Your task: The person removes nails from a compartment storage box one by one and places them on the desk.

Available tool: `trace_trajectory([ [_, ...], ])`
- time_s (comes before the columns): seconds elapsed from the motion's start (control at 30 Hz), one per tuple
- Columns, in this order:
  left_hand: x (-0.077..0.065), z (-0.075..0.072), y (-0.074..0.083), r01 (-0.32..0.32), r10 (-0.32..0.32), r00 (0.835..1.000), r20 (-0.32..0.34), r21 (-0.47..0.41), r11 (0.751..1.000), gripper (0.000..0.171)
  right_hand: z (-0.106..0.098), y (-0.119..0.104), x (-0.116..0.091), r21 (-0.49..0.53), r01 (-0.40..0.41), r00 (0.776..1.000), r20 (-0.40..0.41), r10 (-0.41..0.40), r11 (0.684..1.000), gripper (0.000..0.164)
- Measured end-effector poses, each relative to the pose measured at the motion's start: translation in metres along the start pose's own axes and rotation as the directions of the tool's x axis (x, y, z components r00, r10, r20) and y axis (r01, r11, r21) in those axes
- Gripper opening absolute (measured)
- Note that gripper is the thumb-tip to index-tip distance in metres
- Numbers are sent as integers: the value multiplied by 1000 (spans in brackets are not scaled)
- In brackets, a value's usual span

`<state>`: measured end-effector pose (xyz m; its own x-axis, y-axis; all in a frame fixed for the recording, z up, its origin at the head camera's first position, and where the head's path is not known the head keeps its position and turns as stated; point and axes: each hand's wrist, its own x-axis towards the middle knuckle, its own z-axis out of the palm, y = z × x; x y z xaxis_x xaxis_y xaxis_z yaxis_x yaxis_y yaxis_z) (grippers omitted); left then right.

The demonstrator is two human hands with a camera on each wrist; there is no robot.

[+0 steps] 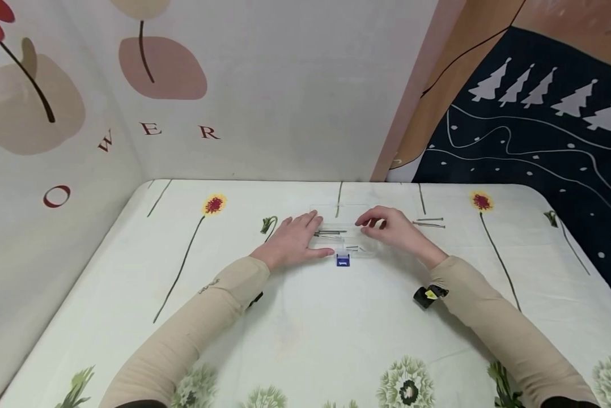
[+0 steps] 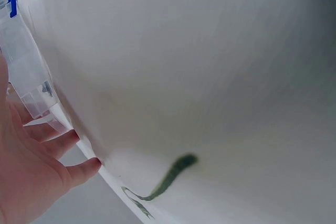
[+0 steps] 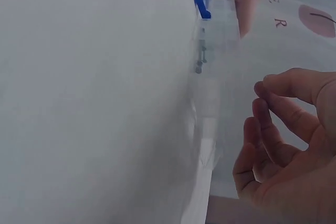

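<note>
Clear box lies on the flowered table, blue latch towards us. Left hand spread over its left side; nails inside. Right hand curled, thumb to index; we cannot tell if it pinches anything. Two loose nails beyond its wrist.

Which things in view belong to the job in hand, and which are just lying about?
Likely part of the job:
left hand, at the clear box
right hand, fingers loosely curled
clear box
blue latch
metal fasteners inside
two loose fasteners on the tablecloth

Probably just surroundings:
flowered tablecloth
dark tree-print cloth
black wrist device
</note>
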<state>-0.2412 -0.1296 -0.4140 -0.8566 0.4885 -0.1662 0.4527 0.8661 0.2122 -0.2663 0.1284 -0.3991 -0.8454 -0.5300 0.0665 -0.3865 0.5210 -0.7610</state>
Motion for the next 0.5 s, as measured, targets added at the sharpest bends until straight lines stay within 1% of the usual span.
trace_trajectory([
  [0.23,1,1,-1,-2,2,1000,-7,2,1000,92,12,-6,8,-33,39,999,3,-39,999,17],
  [0.4,1,2,-1,2,-2,1000,-2,-9,1000,92,22,-8,13,-41,83,996,17,-82,996,16],
  [0.5,1,2,-2,0,0,1000,-3,-7,1000,92,27,-10,15,-52,81,996,35,-79,995,17],
])
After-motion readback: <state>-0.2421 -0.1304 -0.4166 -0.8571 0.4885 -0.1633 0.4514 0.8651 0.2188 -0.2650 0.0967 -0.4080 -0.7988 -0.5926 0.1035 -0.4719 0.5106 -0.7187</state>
